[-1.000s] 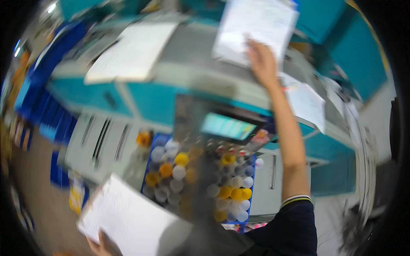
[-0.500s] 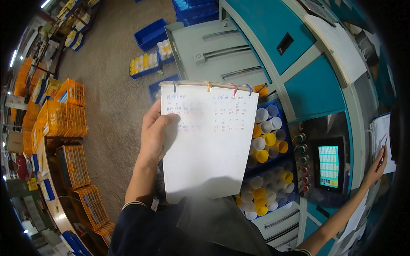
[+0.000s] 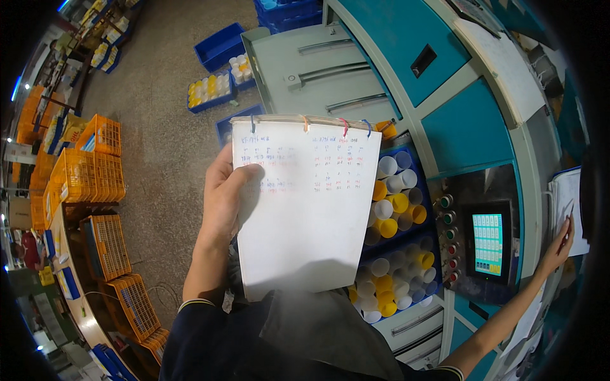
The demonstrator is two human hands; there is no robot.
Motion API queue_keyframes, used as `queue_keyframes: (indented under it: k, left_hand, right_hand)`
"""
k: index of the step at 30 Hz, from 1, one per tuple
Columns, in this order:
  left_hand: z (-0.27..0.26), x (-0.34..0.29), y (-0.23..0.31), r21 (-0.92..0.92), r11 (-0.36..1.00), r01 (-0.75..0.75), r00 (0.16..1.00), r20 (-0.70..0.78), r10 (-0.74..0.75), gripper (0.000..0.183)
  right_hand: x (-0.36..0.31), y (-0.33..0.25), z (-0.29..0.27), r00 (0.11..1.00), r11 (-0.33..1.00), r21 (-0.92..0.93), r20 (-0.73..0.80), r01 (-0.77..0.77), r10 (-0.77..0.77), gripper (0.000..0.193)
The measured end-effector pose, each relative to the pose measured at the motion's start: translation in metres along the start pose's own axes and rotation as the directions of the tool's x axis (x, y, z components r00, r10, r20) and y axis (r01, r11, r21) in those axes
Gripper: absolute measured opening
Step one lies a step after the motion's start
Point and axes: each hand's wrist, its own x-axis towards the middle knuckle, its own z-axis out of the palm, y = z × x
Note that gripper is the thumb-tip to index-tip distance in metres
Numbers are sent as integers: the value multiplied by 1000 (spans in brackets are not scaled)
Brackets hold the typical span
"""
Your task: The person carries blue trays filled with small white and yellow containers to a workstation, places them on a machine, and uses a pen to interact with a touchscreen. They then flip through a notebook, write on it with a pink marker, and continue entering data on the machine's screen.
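My left hand [image 3: 223, 190] grips the left edge of a white notepad [image 3: 298, 235], thumb on top and the other fingers behind it. Coloured ties bind the pad along its upper edge, and handwriting in blue and red fills its upper part. Out at the far right, my right hand [image 3: 556, 246] is closed round a dark pen [image 3: 565, 236]. The pen's tip is at a second sheet of paper [image 3: 567, 197] lying by the machine's side.
Beside the pad stand blue crates holding white and yellow cups [image 3: 398, 202]. A teal machine [image 3: 467, 127] carries a lit screen [image 3: 488, 241] and a column of buttons [image 3: 451, 235]. Orange baskets [image 3: 95, 174] line the left; blue bins [image 3: 219, 46] are on the floor.
The notepad and my left hand have shifted slightly left and up in the picture. My right hand stays by the second sheet, still holding the pen.
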Motion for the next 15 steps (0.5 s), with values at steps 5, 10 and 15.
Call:
queue_keyframes:
  k: [5, 10, 15]
  left_hand:
    - [1, -1, 1, 63, 998, -8, 1000, -6, 8, 41]
    - [4, -2, 2, 96, 995, -22, 1000, -5, 22, 40]
    - [1, -1, 1, 53, 999, 3, 1000, 2, -3, 37]
  right_hand:
    - [0, -3, 0, 1000, 999, 35, 1, -19, 19, 41]
    - [0, -2, 0, 1000, 999, 42, 1, -10, 10, 42]
    - [0, 0, 0, 1000, 998, 51, 2, -21, 21, 42]
